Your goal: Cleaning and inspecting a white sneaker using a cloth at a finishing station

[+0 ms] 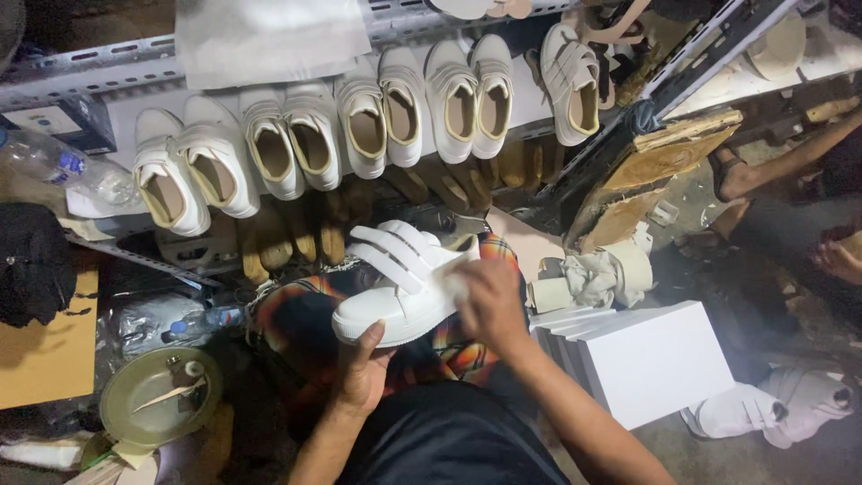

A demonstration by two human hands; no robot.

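Observation:
A white strap shoe (400, 278) lies on its side above my lap, toe toward the lower left. My left hand (366, 370) grips it from below at the toe and sole. My right hand (489, 304) presses a small white cloth against the shoe's heel side. A plaid cloth (458, 350) covers my lap under the shoe.
A metal rack (90, 67) holds a row of white strap shoes (359, 126). A stack of white boxes (651, 359) sits to my right, with two more white shoes (772, 409) on the floor. A green dish (157, 395) lies lower left. Another person's foot (732, 175) is at the right.

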